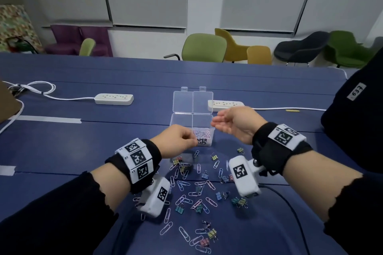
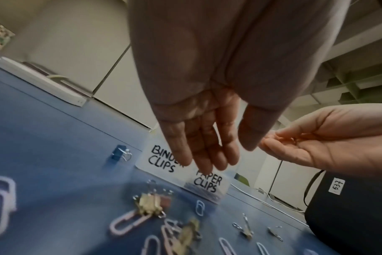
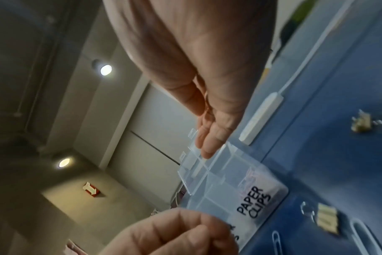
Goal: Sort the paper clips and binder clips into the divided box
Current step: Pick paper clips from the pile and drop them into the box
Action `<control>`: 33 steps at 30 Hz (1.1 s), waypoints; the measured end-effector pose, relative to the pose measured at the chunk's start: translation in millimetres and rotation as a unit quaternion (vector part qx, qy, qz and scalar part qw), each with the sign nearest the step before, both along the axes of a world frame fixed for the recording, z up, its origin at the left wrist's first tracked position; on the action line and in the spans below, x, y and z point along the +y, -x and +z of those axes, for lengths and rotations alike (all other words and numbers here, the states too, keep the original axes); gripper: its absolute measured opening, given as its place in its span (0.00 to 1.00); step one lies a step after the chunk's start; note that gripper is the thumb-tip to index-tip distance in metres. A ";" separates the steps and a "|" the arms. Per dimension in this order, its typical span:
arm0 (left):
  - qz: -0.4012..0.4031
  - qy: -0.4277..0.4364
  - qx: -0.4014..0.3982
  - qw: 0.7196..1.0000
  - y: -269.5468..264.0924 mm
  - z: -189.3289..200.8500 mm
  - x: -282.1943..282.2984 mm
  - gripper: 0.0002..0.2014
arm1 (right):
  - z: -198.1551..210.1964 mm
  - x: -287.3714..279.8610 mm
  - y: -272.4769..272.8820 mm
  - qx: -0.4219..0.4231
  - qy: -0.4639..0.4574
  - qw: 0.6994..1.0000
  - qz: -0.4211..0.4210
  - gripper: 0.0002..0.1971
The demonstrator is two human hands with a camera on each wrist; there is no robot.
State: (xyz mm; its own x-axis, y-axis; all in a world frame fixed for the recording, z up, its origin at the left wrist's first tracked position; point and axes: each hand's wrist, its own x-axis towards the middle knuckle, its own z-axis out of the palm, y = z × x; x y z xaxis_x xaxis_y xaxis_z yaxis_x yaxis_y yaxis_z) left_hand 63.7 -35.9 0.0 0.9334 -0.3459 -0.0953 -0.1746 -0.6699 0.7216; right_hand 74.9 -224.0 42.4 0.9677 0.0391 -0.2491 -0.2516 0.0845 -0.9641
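The divided box [image 1: 191,128], clear plastic with its hinged lid [image 1: 192,102] standing open behind it, sits on a blue table [image 1: 103,134] in front of the person. It has two front labels, "BINDER CLIPS" [image 2: 162,160] on the left and "PAPER CLIPS" [image 2: 207,183] on the right. The right compartment holds a small heap of pale paper clips [image 1: 202,135]; what the left compartment holds cannot be told.

The left hand [image 1: 178,142] hangs at the front left corner of the box, covering part of the label. From the head camera its fingers look drawn together toward the thumb, while its own wrist camera shows them hanging long and loose; whether they hold a clip cannot be told. The right hand [image 1: 234,123] is raised beside the right edge of the box, palm turned inward, fingers lightly bent with the tips close together. The left wrist view hints at something thin at those fingertips [image 2: 270,143], but it is too blurred to name.

On the table nearer the person lie scattered loose paper clips [image 1: 186,200] and small coloured binder clips [image 1: 240,202], mixed together. Two white power strips [image 1: 114,99] lie further back, one partly hidden behind the box. Both wrists wear black bands with square printed markers [image 1: 137,158].
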 end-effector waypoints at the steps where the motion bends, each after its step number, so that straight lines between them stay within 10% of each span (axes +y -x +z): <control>1: 0.000 -0.030 -0.011 0.999 1.3 -0.1 -3.1 0.06 | -3.6 -1.9 5.0 0.012 -0.008 1.000 0.007 0.14; 6: -0.043 -0.173 -0.045 0.983 8.7 0.2 -16.9 0.12 | -19.1 -10.9 19.6 -0.005 0.193 0.979 0.059 0.16; 13: -0.138 -0.335 -0.046 0.931 13.9 -4.6 -29.9 0.19 | -26.0 -37.1 36.9 -0.014 0.602 0.769 0.217 0.10; 33: -0.097 -0.280 -0.039 0.954 17.7 -1.3 -47.8 0.10 | -52.1 -27.4 41.1 -0.172 0.630 0.684 0.327 0.18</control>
State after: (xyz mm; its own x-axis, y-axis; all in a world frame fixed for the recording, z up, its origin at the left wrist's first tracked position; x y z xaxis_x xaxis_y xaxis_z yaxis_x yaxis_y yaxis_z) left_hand 46.0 -83.7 -1.3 0.8684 -0.4290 -0.2485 -0.3739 -0.8959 0.2399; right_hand 33.8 -251.4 -9.7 0.8559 0.4549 -0.2460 0.4207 -0.8891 -0.1806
